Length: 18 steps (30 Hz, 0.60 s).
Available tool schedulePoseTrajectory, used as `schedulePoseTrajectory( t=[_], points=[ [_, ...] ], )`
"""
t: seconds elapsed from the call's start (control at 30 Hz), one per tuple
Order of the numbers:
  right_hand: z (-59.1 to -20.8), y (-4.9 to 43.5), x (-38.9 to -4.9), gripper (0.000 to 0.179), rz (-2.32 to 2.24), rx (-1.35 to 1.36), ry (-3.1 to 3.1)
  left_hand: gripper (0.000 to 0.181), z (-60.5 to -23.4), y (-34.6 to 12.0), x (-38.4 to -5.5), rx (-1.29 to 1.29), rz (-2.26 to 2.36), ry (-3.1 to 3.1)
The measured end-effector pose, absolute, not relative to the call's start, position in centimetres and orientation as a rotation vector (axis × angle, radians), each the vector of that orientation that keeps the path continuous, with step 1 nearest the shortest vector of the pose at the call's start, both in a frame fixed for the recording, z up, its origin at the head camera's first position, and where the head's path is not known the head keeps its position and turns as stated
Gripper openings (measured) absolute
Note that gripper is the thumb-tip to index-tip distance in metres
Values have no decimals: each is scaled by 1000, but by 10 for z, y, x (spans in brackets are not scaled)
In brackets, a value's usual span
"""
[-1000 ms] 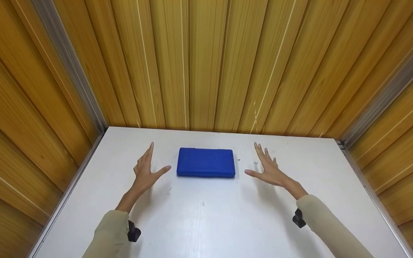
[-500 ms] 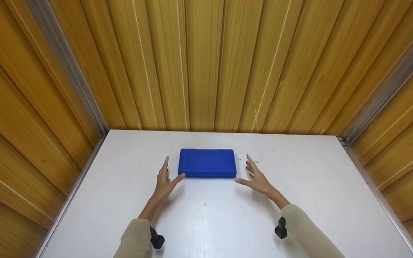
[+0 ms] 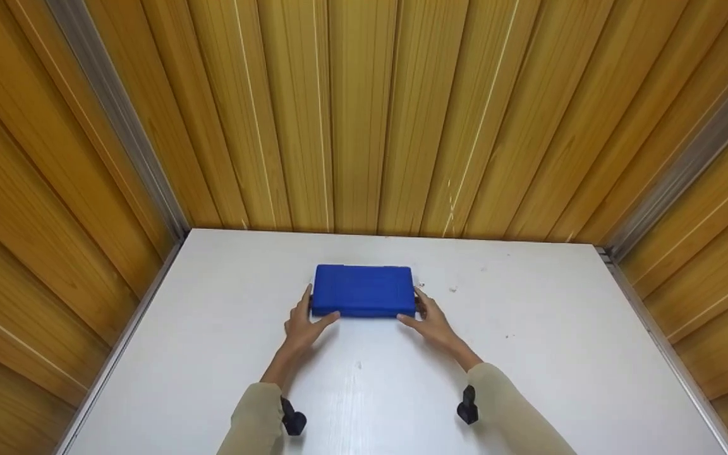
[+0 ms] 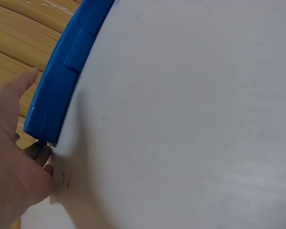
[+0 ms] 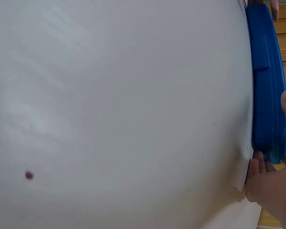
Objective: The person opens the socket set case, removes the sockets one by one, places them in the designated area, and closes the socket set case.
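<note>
A flat blue plastic case (image 3: 364, 289) with a closed lid lies on the white table. My left hand (image 3: 301, 328) grips its near left corner, the thumb at the front edge and the other fingers along the left end. On the opposite corner, my right hand (image 3: 435, 325) holds it the same way, with its thumb at the front edge. The left wrist view shows a raised latch on the front side of the case (image 4: 62, 81), and fingers bent at its end. In the right wrist view, fingertips reach the lower end of the case (image 5: 268, 90). What the case contains is hidden.
The white table (image 3: 364, 392) carries a few small dark marks. Wood-patterned panels (image 3: 364, 114) rise behind it and on both sides, with grey metal posts (image 3: 117, 120) at the corners. Small black devices (image 3: 292, 418) sit at both wrists.
Both hands have moved inward from either side of the blue case and come onto its near corners, their fingers closing in at its ends. The case stays in place.
</note>
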State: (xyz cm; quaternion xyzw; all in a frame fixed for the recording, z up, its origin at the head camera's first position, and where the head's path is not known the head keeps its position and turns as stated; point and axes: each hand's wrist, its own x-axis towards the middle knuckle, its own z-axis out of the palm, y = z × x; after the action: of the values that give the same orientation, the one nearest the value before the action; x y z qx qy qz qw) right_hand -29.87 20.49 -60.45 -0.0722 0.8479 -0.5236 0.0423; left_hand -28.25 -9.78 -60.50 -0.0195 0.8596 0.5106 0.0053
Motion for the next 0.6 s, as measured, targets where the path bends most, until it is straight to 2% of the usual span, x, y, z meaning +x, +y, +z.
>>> schedulePoseTrajectory(
  t=[0.27,0.6],
  points=[
    [-600,196,-298,81,-1562,-235,2667,81,-607,-95,-280,-55,1676,2716],
    [-591,192,-296,73,-1554,-176,2692,72,-603,-90,-279,-104,1808,2721]
  ],
)
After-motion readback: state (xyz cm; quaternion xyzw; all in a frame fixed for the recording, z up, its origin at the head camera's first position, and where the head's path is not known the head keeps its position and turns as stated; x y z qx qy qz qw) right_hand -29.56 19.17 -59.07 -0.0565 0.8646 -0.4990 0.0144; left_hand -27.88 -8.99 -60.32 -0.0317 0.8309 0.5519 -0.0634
